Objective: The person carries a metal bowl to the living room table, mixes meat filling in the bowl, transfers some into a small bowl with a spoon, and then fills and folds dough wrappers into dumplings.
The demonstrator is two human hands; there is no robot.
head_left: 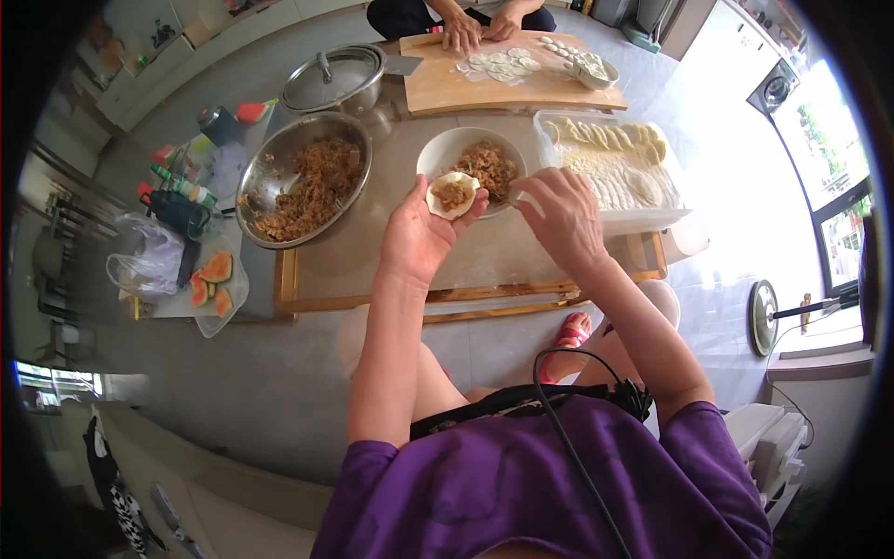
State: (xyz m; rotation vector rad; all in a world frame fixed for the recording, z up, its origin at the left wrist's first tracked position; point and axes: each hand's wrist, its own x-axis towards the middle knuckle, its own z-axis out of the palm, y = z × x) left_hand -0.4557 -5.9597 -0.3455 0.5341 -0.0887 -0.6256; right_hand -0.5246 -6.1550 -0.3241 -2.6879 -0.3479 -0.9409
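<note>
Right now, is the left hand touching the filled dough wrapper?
Touching: the head view shows the dough wrapper resting in the left hand, with fingers showing against its right edge.

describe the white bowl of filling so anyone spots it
Find the beige-topped table with gold edging. Between the large silver metal bowl and white rectangular plastic container sits the round white bowl of brown filling. Unlike those neighbours, it is both white and round.

Through my remote feed I log: wrapper (434, 200), matt, smooth dough; bowl (441, 149), smooth, glossy; basin (270, 172), shiny metal; board (426, 88), matt wood; tray (643, 220), translucent plastic; bag (156, 250), crinkled plastic; shirt (531, 475), matt cloth.
</note>
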